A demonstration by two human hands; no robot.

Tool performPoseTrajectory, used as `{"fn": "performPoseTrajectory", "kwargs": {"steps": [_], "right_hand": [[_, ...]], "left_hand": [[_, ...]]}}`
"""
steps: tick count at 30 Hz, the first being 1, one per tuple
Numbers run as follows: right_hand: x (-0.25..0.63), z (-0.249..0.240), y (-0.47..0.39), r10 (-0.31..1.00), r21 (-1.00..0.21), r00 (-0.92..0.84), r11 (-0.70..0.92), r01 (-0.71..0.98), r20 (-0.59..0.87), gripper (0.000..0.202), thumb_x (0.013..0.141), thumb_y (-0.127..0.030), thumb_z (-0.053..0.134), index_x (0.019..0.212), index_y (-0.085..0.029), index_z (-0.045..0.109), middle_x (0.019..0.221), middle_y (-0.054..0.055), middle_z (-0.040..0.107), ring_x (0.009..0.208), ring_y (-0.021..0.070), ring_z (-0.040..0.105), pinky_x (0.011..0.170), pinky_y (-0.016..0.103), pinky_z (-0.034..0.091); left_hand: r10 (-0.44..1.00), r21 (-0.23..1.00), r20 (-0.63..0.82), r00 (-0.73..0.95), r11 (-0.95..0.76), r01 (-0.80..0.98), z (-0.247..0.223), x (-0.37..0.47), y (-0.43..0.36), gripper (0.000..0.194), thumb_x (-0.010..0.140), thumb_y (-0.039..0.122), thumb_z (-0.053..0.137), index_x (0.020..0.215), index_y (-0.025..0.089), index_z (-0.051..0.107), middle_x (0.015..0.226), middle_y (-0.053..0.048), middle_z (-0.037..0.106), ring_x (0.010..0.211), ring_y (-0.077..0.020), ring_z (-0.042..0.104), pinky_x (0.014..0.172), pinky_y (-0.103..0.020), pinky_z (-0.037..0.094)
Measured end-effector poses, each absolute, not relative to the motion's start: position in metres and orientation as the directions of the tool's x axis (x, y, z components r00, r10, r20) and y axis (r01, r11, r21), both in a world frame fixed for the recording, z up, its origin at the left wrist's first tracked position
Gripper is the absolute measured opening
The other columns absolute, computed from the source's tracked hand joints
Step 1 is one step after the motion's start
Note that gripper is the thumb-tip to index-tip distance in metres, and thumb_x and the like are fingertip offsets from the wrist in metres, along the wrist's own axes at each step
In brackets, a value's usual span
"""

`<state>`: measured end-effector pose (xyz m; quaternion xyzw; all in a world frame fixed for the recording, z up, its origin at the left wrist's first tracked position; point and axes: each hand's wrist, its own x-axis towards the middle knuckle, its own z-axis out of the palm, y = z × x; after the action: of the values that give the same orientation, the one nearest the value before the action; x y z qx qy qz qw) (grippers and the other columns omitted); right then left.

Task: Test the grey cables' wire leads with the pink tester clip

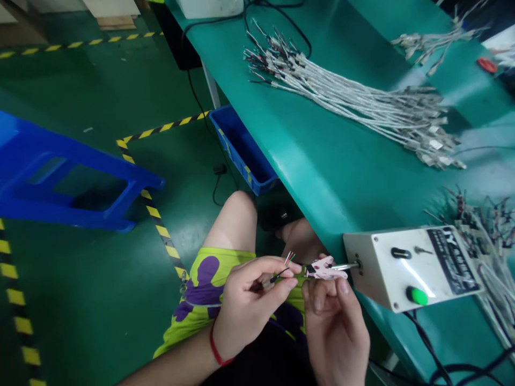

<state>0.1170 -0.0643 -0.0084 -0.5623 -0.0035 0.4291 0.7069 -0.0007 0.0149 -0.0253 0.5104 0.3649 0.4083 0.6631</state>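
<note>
In my left hand (253,300), thumb and fingers pinch a cable end (277,276) with thin red, white, green and black wires (288,260) fanned out. Most of that cable is hidden by the hand. My right hand (336,321) is curled just under a pink clip (325,268), its thumb against one handle; part of its grip is hidden. The clip has a dark tip towards my left hand. It sits on a metal shaft (346,266) coming out of a white machine box (386,273) with a green button (419,296).
A bundle of several pale cables (354,102) lies across the green table (322,171). More cables (491,268) lie behind the box, and others (434,43) farther back. Under the table edge stands a blue bin (241,153). A blue stool (72,177) stands on the floor at left.
</note>
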Motion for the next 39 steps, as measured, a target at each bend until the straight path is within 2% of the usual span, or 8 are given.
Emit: {"fn": "performPoseTrajectory", "kwargs": {"steps": [3, 5, 7, 9, 12, 17, 23, 39], "right_hand": [[0.117, -0.009, -0.064, 0.569, -0.736, 0.621, 0.042, -0.676, -0.538, 0.026, 0.098, -0.045, 0.069, 0.112, -0.024, 0.076, 0.059, -0.003, 0.051, 0.062, 0.0153, 0.041, 0.068, 0.028, 0.047], [0.117, -0.011, -0.063, 0.557, -0.71, 0.614, 0.062, -0.702, -0.559, 0.03, 0.099, -0.044, 0.07, 0.121, -0.024, 0.075, 0.058, -0.005, 0.049, 0.059, 0.0135, 0.037, 0.067, 0.026, 0.048], [0.117, -0.014, -0.062, 0.563, -0.689, 0.597, 0.066, -0.721, -0.572, 0.03, 0.099, -0.044, 0.072, 0.121, -0.024, 0.075, 0.055, -0.007, 0.045, 0.055, 0.0121, 0.035, 0.07, 0.026, 0.052], [0.118, -0.016, -0.062, 0.554, -0.701, 0.606, 0.054, -0.711, -0.571, 0.031, 0.097, -0.045, 0.073, 0.121, -0.025, 0.076, 0.052, -0.009, 0.042, 0.053, 0.0119, 0.037, 0.082, 0.031, 0.057], [0.12, -0.018, -0.062, 0.525, -0.738, 0.637, 0.024, -0.674, -0.564, 0.03, 0.094, -0.045, 0.077, 0.118, -0.026, 0.079, 0.048, -0.01, 0.041, 0.05, 0.0118, 0.041, 0.096, 0.036, 0.058], [0.121, -0.019, -0.063, 0.51, -0.748, 0.643, 0.0, -0.664, -0.571, 0.03, 0.092, -0.048, 0.079, 0.114, -0.028, 0.08, 0.047, -0.01, 0.039, 0.046, 0.0112, 0.037, 0.085, 0.035, 0.06], [0.121, -0.02, -0.063, 0.52, -0.762, 0.648, -0.01, -0.647, -0.556, 0.03, 0.092, -0.05, 0.078, 0.114, -0.029, 0.08, 0.047, -0.01, 0.039, 0.046, 0.0106, 0.037, 0.081, 0.034, 0.059], [0.121, -0.018, -0.063, 0.514, -0.757, 0.65, 0.002, -0.653, -0.559, 0.033, 0.092, -0.047, 0.079, 0.117, -0.027, 0.079, 0.049, -0.01, 0.036, 0.048, 0.0109, 0.03, 0.077, 0.031, 0.059]], "left_hand": [[0.912, 0.969, -0.073, 0.404, 0.161, -0.189, -0.026, 0.0, 0.017, 0.021, 0.088, 0.003, 0.078, 0.093, 0.023, 0.079, 0.101, -0.003, 0.086, 0.095, -0.0193, 0.081, 0.088, -0.028, 0.065], [0.911, 0.965, -0.08, 0.405, 0.172, -0.196, -0.026, 0.001, 0.018, 0.022, 0.088, 0.002, 0.078, 0.094, 0.023, 0.079, 0.102, -0.003, 0.086, 0.096, -0.0187, 0.081, 0.088, -0.026, 0.064], [0.909, 0.964, -0.09, 0.407, 0.183, -0.193, -0.025, 0.002, 0.019, 0.022, 0.088, 0.002, 0.078, 0.094, 0.024, 0.078, 0.103, -0.002, 0.086, 0.096, -0.0183, 0.081, 0.088, -0.026, 0.064], [0.905, 0.965, -0.104, 0.413, 0.192, -0.177, -0.025, 0.002, 0.019, 0.021, 0.089, 0.003, 0.077, 0.093, 0.024, 0.078, 0.104, -0.003, 0.086, 0.097, -0.019, 0.081, 0.086, -0.026, 0.064], [0.89, 0.964, -0.134, 0.435, 0.219, -0.15, -0.025, 0.003, 0.019, 0.016, 0.089, 0.006, 0.078, 0.092, 0.022, 0.076, 0.108, -0.006, 0.086, 0.094, -0.0219, 0.081, 0.074, -0.026, 0.064], [0.876, 0.967, -0.146, 0.46, 0.225, -0.12, -0.023, 0.006, 0.02, 0.014, 0.088, 0.008, 0.077, 0.091, 0.021, 0.075, 0.109, -0.008, 0.086, 0.077, -0.0198, 0.08, 0.065, -0.025, 0.064], [0.902, 0.981, -0.117, 0.416, 0.171, -0.095, -0.023, 0.01, 0.02, 0.015, 0.087, 0.006, 0.076, 0.088, 0.021, 0.074, 0.102, -0.007, 0.086, 0.092, -0.0246, 0.083, 0.072, -0.026, 0.067], [0.913, 0.99, -0.031, 0.406, 0.084, -0.115, -0.023, 0.014, 0.02, 0.02, 0.086, 0.002, 0.076, 0.091, 0.021, 0.076, 0.099, -0.003, 0.086, 0.088, -0.0179, 0.082, 0.078, -0.022, 0.065]]}}
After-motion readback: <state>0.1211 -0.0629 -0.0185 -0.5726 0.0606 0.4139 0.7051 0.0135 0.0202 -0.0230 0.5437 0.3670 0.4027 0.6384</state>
